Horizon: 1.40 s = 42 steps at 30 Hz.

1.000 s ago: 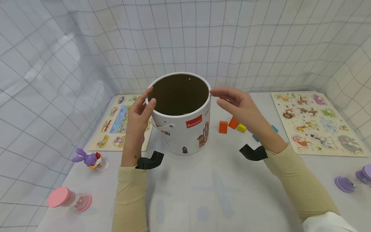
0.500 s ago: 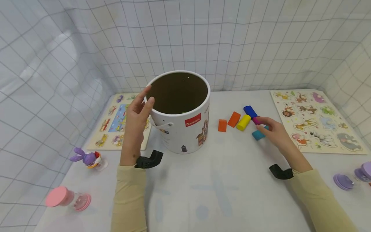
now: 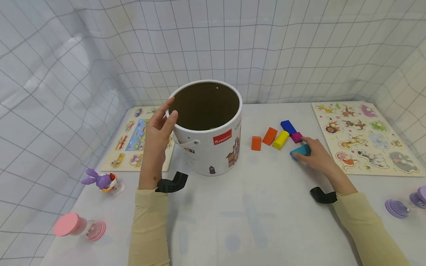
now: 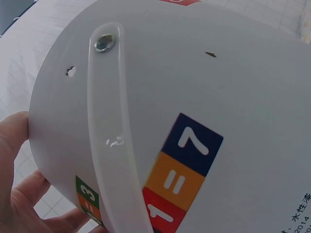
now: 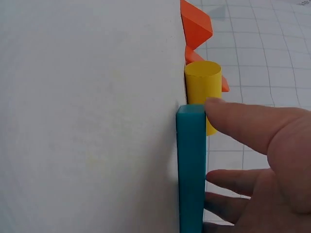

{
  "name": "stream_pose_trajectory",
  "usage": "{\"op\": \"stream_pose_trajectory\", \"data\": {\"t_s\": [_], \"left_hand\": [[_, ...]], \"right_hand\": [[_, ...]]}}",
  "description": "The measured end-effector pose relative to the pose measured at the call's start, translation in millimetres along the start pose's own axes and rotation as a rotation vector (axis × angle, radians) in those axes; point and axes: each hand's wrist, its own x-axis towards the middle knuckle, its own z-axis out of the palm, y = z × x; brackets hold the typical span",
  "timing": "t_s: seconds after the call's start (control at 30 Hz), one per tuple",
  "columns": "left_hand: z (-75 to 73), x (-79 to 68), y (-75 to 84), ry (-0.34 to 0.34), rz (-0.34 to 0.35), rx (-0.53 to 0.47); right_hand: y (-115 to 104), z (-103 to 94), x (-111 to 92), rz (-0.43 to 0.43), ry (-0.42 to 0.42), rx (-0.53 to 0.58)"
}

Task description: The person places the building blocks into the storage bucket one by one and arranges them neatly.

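A tall white bucket [image 3: 213, 151] with printed pictures stands on the table. My left hand [image 3: 158, 129] holds its left rim, thumb and forefinger hooked over the edge. Close up in the left wrist view, the plastic bucket handle [image 4: 108, 97] runs down the wall beside the left hand [image 4: 29, 194]. At the right, my right hand [image 3: 316, 155] has thumb and fingers about a teal block [image 3: 300, 151] lying on the table. The thumb touches the teal block [image 5: 192, 165] at its upper edge in the right wrist view; the fingertips are partly hidden behind it.
Near the right hand lie a magenta block [image 3: 296, 137], a blue block [image 3: 288, 127], a yellow cylinder [image 3: 281, 140] and two orange blocks [image 3: 256, 143]. Puzzle boards [image 3: 367, 138] flank the work area. A purple rabbit toy [image 3: 100, 180] and pink-lidded container [image 3: 70, 224] stand left.
My right hand moves from the bucket's right rim out to the loose blocks, reaching the magenta block, then shifts to the teal one. The left hand stays on the rim.
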Motion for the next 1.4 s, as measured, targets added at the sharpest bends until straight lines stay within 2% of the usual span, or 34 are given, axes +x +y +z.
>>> {"op": "stream_pose_trajectory", "data": {"t_s": [0.13,0.33,0.5,0.6,0.8,0.93,1.03,1.17,1.27,1.33,1.4], "left_hand": [[0.5,0.1,0.6,0.001,0.001,0.005],[0.7,0.8,1.8,-0.001,0.021,0.005],[1.0,2.1,2.8,0.003,0.032,0.011],[1.8,2.4,2.3,0.006,0.023,0.018],[3.3,2.8,1.6,0.002,0.023,0.035],[3.9,3.3,1.8,0.0,0.027,0.033],[3.4,3.5,2.0,-0.003,0.028,0.029],[1.5,3.3,1.7,-0.008,0.02,0.001],[-0.1,2.8,0.9,-0.009,0.013,-0.026],[-0.2,1.7,0.7,-0.01,0.01,-0.031],[-0.1,0.9,-0.1,-0.007,0.005,-0.023]], "right_hand": [[-1.1,-2.5,-5.0,-0.042,-0.037,-0.083],[0.5,-7.2,-18.1,-0.112,-0.102,-0.114],[1.9,-0.9,-19.2,-0.166,-0.042,-0.18],[-2.3,3.7,-19.4,-0.191,-0.021,-0.239],[-22.3,8.6,-26.8,-0.292,-0.1,-0.278],[-40.4,8.2,-33.4,-0.402,-0.133,-0.199],[-63.6,2.2,-36.8,-0.504,-0.102,-0.065],[-111.3,-11.1,-34.3,-0.63,-0.009,0.181],[-152.4,-18.7,-27.3,-0.694,0.028,0.369],[-177.8,-20.6,-21.0,-0.711,0.038,0.438],[-198.9,-19.3,-13.5,-0.711,0.045,0.458]]}}
